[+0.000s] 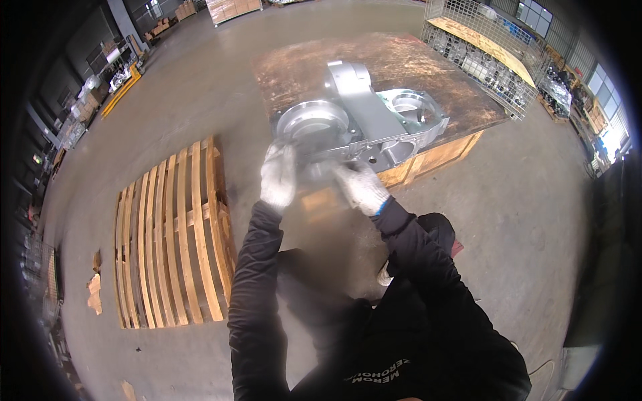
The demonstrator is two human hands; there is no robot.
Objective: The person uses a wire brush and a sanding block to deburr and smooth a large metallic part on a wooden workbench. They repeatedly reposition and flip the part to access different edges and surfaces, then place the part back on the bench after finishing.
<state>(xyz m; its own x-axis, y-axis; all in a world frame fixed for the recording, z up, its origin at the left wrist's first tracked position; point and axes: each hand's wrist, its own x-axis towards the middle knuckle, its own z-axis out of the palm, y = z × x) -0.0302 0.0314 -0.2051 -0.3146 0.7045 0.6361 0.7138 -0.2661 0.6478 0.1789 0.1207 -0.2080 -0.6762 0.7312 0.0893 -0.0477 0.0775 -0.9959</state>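
A large silver metal casting (364, 110) lies on a worn brown wooden table top (294, 67), its near edge close to the table's front. It has a round ring-shaped opening on the left, a raised band across the middle and a smaller opening on the right. My left hand (278, 175), in a white glove, is closed on the casting's near left corner. Farther right, my right hand (362, 187), also gloved in white, reaches its fingers leftward to the casting's near edge. Haze between the hands blurs those fingertips, and I cannot make out their grip.
A slatted wooden pallet (170, 234) lies on the grey floor to the left. Beyond the table's far right corner stands a wire mesh cage (481, 57) full of metal parts. A yellow pallet jack (124, 90) is at the far left. Torn cardboard (94, 294) lies beside the pallet.
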